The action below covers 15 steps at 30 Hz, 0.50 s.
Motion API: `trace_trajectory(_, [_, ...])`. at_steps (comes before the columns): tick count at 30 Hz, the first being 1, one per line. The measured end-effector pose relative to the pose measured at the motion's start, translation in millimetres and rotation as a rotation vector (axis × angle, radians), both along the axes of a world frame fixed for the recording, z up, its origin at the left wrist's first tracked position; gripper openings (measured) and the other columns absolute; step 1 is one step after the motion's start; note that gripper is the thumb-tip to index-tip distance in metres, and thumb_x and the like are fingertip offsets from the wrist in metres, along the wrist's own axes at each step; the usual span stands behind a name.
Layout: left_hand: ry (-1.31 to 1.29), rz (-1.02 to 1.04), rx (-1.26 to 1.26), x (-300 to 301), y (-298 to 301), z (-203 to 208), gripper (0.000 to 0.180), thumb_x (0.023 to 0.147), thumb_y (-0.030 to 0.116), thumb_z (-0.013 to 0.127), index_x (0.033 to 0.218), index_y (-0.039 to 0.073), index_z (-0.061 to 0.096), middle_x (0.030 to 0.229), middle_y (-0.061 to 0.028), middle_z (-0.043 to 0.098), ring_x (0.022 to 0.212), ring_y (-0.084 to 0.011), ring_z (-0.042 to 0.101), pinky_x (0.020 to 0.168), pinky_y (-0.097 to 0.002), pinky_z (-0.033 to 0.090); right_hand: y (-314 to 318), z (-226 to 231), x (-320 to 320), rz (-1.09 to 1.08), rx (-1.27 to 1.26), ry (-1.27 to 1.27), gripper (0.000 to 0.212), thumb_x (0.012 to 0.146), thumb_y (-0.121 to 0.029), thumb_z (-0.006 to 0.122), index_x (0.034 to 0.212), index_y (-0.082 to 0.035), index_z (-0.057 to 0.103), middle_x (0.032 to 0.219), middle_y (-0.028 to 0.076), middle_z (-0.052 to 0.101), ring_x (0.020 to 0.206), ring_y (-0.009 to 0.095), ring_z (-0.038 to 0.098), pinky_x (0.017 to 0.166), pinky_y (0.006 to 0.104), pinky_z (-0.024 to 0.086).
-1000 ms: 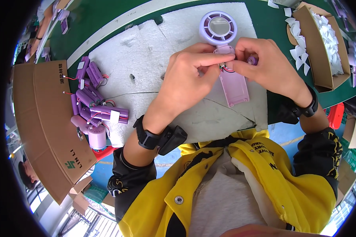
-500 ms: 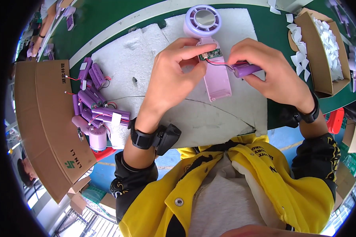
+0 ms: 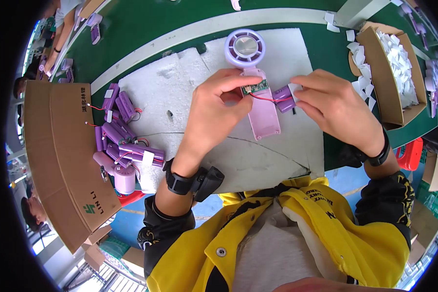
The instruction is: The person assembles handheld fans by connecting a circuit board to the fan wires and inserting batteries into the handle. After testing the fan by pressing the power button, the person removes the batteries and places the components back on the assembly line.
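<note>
A handheld fan [image 3: 245,48] with a round lilac head lies on the foam board. Its open pink handle [image 3: 264,119] points toward me, with a green circuit board [image 3: 256,87] near the neck. My left hand [image 3: 218,100] grips the fan at that board between thumb and forefinger. Red and dark wires run from the board to a purple battery [image 3: 282,100] just right of the handle. Thumb and fingers of my right hand [image 3: 337,103] pinch the battery's right end, where a white tab [image 3: 295,91] shows. The fingertips partly hide that end.
Several purple batteries with wires [image 3: 119,129] are heaped at the left, beside a pink cylindrical part [image 3: 125,180] and a large cardboard box [image 3: 58,160]. At the right stands a carton [image 3: 383,73] of white paper pieces. Another person's arm [image 3: 61,36] shows far left.
The battery has turned and moved left toward the handle, with a white tab now visible at my right fingertips. My left hand stays on the fan; the whole view has shifted slightly.
</note>
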<state>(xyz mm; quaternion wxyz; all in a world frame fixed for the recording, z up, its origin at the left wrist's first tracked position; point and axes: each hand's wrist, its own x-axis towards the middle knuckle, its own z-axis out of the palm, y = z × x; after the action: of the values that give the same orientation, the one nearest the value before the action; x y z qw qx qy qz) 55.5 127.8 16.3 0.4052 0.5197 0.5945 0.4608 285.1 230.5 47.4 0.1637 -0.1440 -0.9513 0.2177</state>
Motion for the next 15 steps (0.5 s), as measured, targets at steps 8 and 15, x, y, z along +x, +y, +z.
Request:
trace_trajectory(8, [-0.016,0.045,-0.041,6,-2,-3,0.034,0.078,-0.006,0.063,0.108,0.007,0.074,0.114,-0.0136,0.065,0.091,-0.0197,0.069,0.08,-0.0266,0.057,-16,-2,-4,-0.03,0.207,-0.04,0.015,0.07,0.004,0.07,0.083,0.006,0.064,0.105,0.02,0.066,0.085,0.031,0.063,0.072,0.0378,0.055])
trace_trajectory(15, [0.047,0.066,0.03,5,0,-4,0.035,0.077,-0.005,0.064,0.108,0.007,0.074,0.115,-0.014,0.065,0.088,-0.019,0.07,0.078,-0.0265,0.057,-15,-3,-9,-0.017,0.243,-0.117,0.014,0.07,0.001,0.071,0.08,0.006,0.064,0.104,0.019,0.067,0.084,0.031,0.064,0.072,0.0377,0.055])
